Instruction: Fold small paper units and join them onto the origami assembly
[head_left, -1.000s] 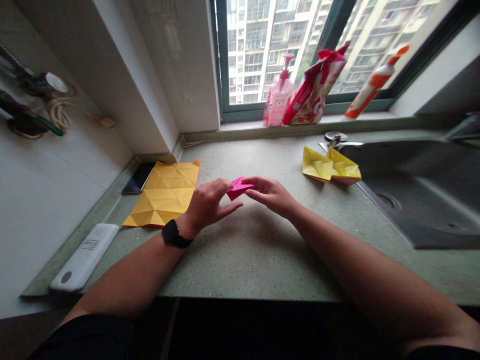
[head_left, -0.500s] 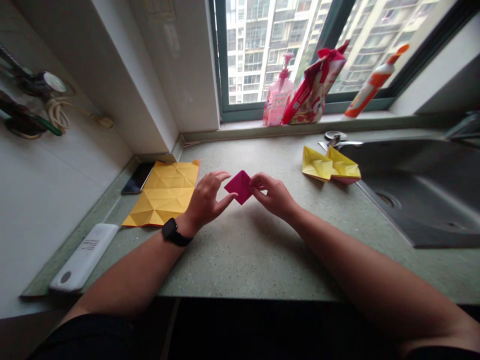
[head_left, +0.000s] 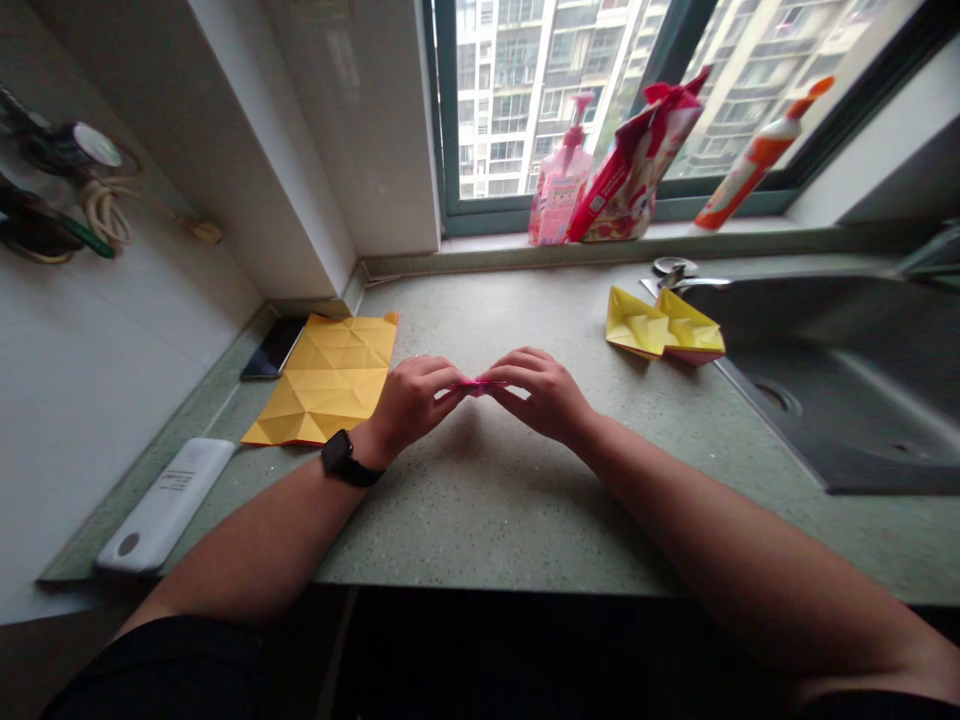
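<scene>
A small folded piece of magenta paper is held between my two hands over the counter, turned nearly edge-on so only a thin strip shows. My left hand, with a black watch on its wrist, pinches its left end between thumb and fingers. The right end is pinched by my right hand in the same way. Left of my left hand lies a creased orange-yellow sheet of paper. Off to the right, a folded yellow paper shape with two open pockets rests near the sink.
A phone and a white oblong device lie along the left of the speckled counter. The sink is at the right. On the windowsill stand a pink pump bottle, a red bag and an orange-white bottle.
My left hand has closed on the magenta paper's left end. The paper has tipped from showing its flat diamond face to nearly edge-on. The camera view has shifted slightly.
</scene>
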